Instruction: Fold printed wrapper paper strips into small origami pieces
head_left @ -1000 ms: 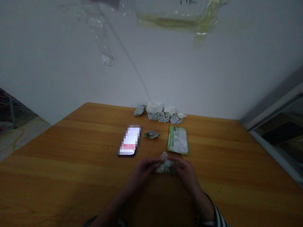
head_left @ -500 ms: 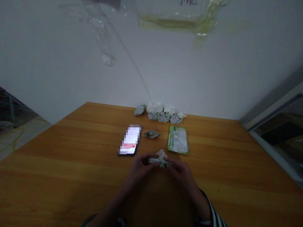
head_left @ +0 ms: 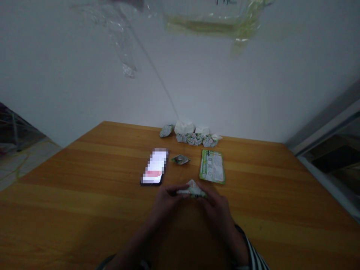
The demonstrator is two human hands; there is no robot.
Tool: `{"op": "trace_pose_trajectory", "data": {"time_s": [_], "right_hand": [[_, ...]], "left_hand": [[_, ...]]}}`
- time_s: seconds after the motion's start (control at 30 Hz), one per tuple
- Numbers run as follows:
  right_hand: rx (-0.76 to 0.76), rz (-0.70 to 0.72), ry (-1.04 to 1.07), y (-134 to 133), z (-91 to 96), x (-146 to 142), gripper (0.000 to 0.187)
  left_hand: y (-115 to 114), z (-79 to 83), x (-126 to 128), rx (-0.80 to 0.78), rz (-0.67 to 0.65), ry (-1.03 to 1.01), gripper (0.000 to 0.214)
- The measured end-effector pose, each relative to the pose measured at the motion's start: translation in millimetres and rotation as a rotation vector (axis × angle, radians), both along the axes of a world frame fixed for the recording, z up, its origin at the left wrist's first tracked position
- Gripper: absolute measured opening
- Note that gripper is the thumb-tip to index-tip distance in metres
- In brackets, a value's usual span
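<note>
Between my two hands is a small folded piece of printed paper point(head_left: 192, 188), white with green and orange marks, its pointed top standing up. My left hand point(head_left: 166, 200) pinches its left end between thumb and fingers. On the right end, my right hand point(head_left: 215, 204) is closed in the same way. Just beyond lies a small folded paper boat shape point(head_left: 180, 159), open along its top. A phone point(head_left: 155, 167) with a lit, blurred screen lies beyond my left hand. Beyond my right hand is a flat green and white printed packet point(head_left: 212, 166).
Against the wall at the table's back edge sit crumpled white tissues point(head_left: 184, 128) and several crumpled printed-paper pieces point(head_left: 194, 139). Another folded paper piece point(head_left: 166, 131) lies to their left. Clear plastic and yellowed tape point(head_left: 202, 26) hang on the wall above the wooden table point(head_left: 84, 168).
The fingers of my right hand have moved slightly over the paper's right side, and its front now looks flatter. Both hands stay in nearly the same place.
</note>
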State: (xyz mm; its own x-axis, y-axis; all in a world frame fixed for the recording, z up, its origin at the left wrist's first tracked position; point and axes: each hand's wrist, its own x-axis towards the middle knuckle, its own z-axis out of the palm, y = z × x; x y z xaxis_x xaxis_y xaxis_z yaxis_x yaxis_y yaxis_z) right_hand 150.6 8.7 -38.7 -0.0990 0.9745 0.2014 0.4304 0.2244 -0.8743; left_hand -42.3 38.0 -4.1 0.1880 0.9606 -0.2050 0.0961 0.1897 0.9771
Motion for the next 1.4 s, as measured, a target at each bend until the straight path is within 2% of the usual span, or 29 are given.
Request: {"op": "trace_pose_trajectory", "data": {"time_s": [0.1,0.2,0.37,0.47,0.67,0.83,0.97,1.17,1.4], "right_hand": [[-0.02,-0.002,0.066,1,-1.5,2,0.043],[0.011,-0.042,0.117,3,-0.9,1,0.035],[-0.096,-0.08,0.364,4,0.6,-7,0.066],[-0.095,-0.037,0.424,3,-0.5,-10,0.061],[-0.119,0.018,0.37,0,0.6,-10,0.027],[-0.145,0.038,0.416,0,4.8,-11,0.021],[-0.147,0.031,0.385,0,7.1,-10,0.014],[-0.071,-0.014,0.268,0,0.7,-5,0.01],[-0.065,0.031,0.069,1,-2.4,-6,0.014]], "left_hand": [[0,-0.5,1,-0.064,0.018,-0.057,0.037],[0,-0.3,1,-0.058,0.009,-0.065,0.041],[0,-0.5,3,0.009,0.008,0.006,0.035],[0,-3.3,4,0.043,-0.022,0.028,0.034],[-2,-9.3,4,0.245,-0.102,0.261,0.033],[-5,-9.2,2,0.457,-0.143,0.388,0.029],[-10,-8.5,0,0.438,-0.274,0.426,0.025],[-16,-4.6,2,0.429,-0.317,0.609,0.022],[-20,1.2,6,0.412,-0.381,0.604,0.027]]}}
